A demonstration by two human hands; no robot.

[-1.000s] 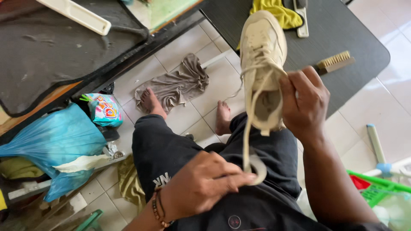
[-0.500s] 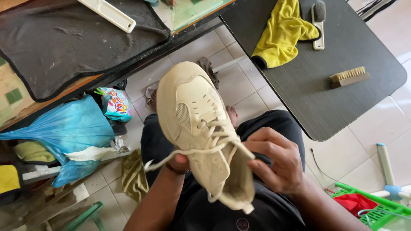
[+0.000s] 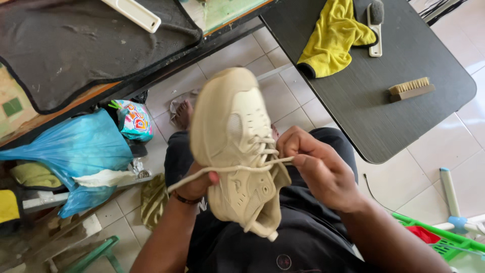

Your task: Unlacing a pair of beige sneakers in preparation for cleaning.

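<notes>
The cream-coloured chunky lace-up sneaker [image 3: 237,146] is up in the air over the person's lap, long axis running near vertical, rounded toe pointing away toward the tiled floor [image 3: 237,58], heel opening down toward the body, upper facing the camera and a bit blurred. Left hand [image 3: 194,184] is cupped behind the sneaker gripping it, fingers mostly hidden, while the right hand [image 3: 318,169] pinches the cream lace [image 3: 222,171] pulled taut across the eyelets. Off right, a wooden bristle brush [image 3: 411,88] sits near the dark surface's [image 3: 364,106] right edge, a yellow cloth [image 3: 333,33] toward its far end.
</notes>
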